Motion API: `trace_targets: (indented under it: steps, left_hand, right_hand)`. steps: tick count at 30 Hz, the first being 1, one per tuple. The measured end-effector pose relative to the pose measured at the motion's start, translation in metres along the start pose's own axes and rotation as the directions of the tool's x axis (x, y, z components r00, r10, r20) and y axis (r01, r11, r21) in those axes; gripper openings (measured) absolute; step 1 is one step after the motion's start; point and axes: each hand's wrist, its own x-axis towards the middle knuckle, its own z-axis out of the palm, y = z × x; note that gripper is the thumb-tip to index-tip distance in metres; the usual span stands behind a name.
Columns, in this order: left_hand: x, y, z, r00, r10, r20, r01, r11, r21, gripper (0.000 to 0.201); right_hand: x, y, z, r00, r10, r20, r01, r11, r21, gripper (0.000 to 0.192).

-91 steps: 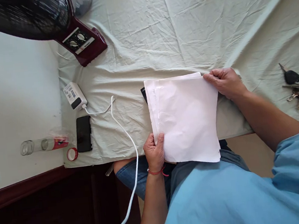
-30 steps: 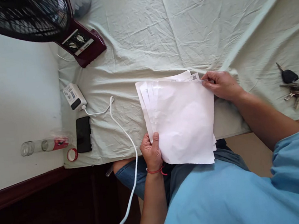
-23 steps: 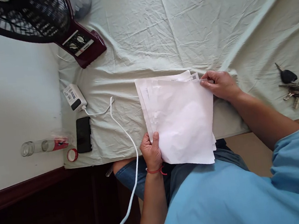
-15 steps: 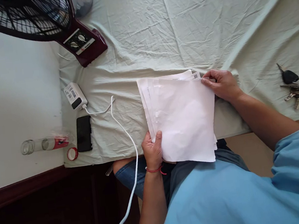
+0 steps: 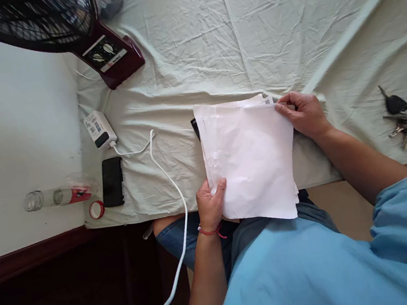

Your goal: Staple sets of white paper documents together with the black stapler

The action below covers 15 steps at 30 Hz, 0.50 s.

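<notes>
Squaring up, I see the sheaf of papers [image 5: 254, 161] fan less than a second ago: left hand [image 5: 211, 205] grips its near corner, right hand [image 5: 304, 114] pinches the far corner, over the cloth-covered worktop [image 5: 249, 34] edge.

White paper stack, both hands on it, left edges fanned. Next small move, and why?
Probably tap the stack of white paper sheets square. Its left edges are staggered and printed sheets poke out at the far edge. The left hand pinches the near left corner and the right hand the far right corner, so both could nudge the edges flush.
</notes>
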Motion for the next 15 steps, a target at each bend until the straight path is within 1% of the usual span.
trace_targets:
  steps: [2, 5, 8, 13, 15]
  left_hand:
    - [-0.0005, 0.0011, -0.0003, 1.000, -0.003, 0.016, 0.003, 1.000, 0.011, 0.056]
    - [-0.0010, 0.0018, -0.0008, 1.000, 0.005, 0.030, -0.006, 1.000, 0.025, 0.055]
    - [-0.0005, 0.0018, -0.0015, 0.999, 0.012, 0.045, -0.014, 0.999, 0.039, 0.054]
    - [0.0016, 0.0020, -0.0029, 0.993, 0.031, 0.114, -0.037, 0.998, 0.050, 0.050]
    - [0.0022, 0.0022, -0.0032, 0.992, 0.044, 0.122, -0.053, 0.997, 0.064, 0.049]
  right_hand:
    - [0.0006, 0.0041, 0.0023, 0.999, -0.018, -0.030, 0.018, 0.999, 0.032, 0.025]
    - [0.0008, 0.0077, 0.0047, 0.999, -0.002, -0.053, 0.006, 0.997, 0.078, 0.023]
    - [0.0006, 0.0085, 0.0051, 0.998, 0.017, -0.057, -0.011, 0.995, 0.098, 0.024]
    - [0.0005, 0.0079, 0.0047, 0.998, 0.032, -0.052, -0.026, 0.994, 0.109, 0.026]
    - [0.0003, 0.0076, 0.0051, 0.997, 0.044, -0.057, -0.037, 0.991, 0.126, 0.026]
